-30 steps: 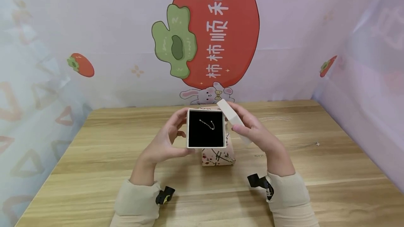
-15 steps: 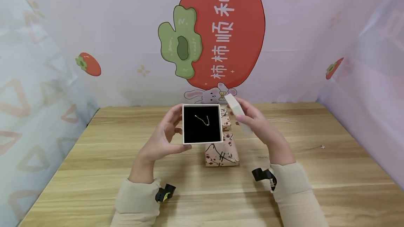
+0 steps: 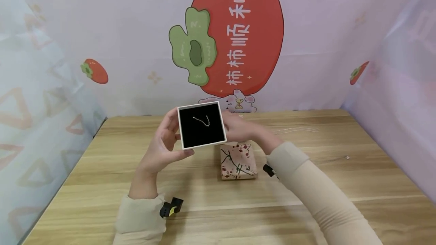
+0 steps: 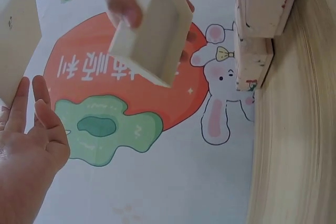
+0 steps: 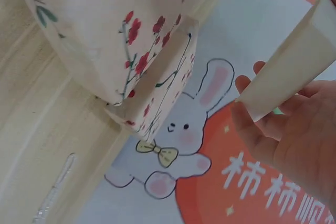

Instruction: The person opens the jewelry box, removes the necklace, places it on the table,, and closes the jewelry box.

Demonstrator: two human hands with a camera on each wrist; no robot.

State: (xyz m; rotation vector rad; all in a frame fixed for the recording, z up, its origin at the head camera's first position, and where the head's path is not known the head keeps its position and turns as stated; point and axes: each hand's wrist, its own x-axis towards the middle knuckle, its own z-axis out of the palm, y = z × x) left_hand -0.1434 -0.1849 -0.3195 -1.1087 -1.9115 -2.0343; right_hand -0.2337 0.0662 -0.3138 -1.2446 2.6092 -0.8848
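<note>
My left hand (image 3: 160, 146) holds a small white jewelry box (image 3: 202, 137) up above the table, thumb at its lower edge and fingers along its left side. Its black lining faces me and a thin shiny chain (image 3: 203, 122) lies on it. Just right of the box, my right hand (image 3: 238, 126) is partly hidden behind it. In the left wrist view that hand grips the white box lid (image 4: 157, 30), hollow side showing. The right wrist view has the lid (image 5: 296, 59) between its thumb and fingers.
A pink flowered box (image 3: 238, 163) sits on the wooden table (image 3: 119, 184) below my hands. Behind it stands another flowered box (image 4: 254, 61). To the right lie a pale thin chain (image 3: 296, 129) and a fine chain with a small pendant (image 3: 346, 157). A printed backdrop (image 3: 136, 29) closes the far side.
The open box has moved left and slightly up, and now tilts. My right hand has swung left with the lid, from beside the box to partly behind it.
</note>
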